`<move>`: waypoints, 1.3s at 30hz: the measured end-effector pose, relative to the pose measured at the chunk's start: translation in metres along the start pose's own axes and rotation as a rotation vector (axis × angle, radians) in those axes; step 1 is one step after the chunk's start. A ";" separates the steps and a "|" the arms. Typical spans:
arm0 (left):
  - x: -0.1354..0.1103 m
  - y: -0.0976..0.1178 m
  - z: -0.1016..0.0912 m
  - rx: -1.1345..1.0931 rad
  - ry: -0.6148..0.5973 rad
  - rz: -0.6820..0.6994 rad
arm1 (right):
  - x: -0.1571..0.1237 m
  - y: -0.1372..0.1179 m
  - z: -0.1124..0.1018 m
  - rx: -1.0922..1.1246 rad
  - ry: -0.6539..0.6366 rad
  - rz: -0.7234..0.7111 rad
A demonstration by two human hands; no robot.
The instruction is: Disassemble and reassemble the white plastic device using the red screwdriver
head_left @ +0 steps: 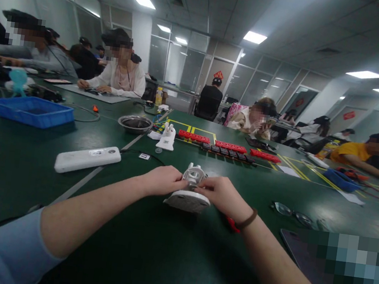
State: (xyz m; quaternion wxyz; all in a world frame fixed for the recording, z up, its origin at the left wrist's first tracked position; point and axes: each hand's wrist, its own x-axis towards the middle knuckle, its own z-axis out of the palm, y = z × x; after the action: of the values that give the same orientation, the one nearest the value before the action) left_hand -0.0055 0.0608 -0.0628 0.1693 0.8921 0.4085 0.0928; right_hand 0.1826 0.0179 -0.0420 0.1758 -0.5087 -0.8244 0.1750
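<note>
My left hand [162,180] and right hand [221,194] meet over a green table [147,248], fingers curled closed around a small white plastic part [191,188] held upright.

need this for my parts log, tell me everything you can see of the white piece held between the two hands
The white piece looks like moulded plastic: a wide round base flat on the green table, with a smaller ring-shaped part and short prongs rising from it. It stands upright. The left hand grips the upper part from one side, the right hand from the other. Finer detail is too small to tell.
</note>
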 end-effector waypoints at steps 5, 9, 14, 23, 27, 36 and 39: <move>-0.007 0.006 -0.007 -0.003 -0.039 0.045 | -0.003 -0.004 0.006 -0.189 0.037 -0.079; -0.008 0.011 -0.008 0.110 0.023 -0.024 | -0.007 -0.014 0.013 -0.481 0.136 -0.150; -0.005 0.009 -0.005 0.129 0.027 -0.034 | -0.008 -0.022 0.021 -0.567 0.279 -0.084; -0.004 0.008 -0.001 0.155 0.037 -0.014 | -0.007 -0.023 0.018 -0.549 0.183 0.014; -0.004 0.010 0.002 0.167 0.061 -0.007 | -0.006 -0.021 0.022 -0.539 0.206 0.011; -0.007 0.018 0.000 -0.108 -0.077 -0.025 | -0.007 -0.012 0.004 0.037 0.043 0.001; -0.005 0.018 0.012 -0.492 -0.225 -0.048 | -0.005 -0.002 0.004 0.343 -0.174 0.054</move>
State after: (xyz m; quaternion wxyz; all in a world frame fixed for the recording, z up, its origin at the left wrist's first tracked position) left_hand 0.0071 0.0430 -0.0672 0.4274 0.8189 0.3733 0.0854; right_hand 0.1814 0.0122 -0.0457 0.1832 -0.4763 -0.7806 0.3609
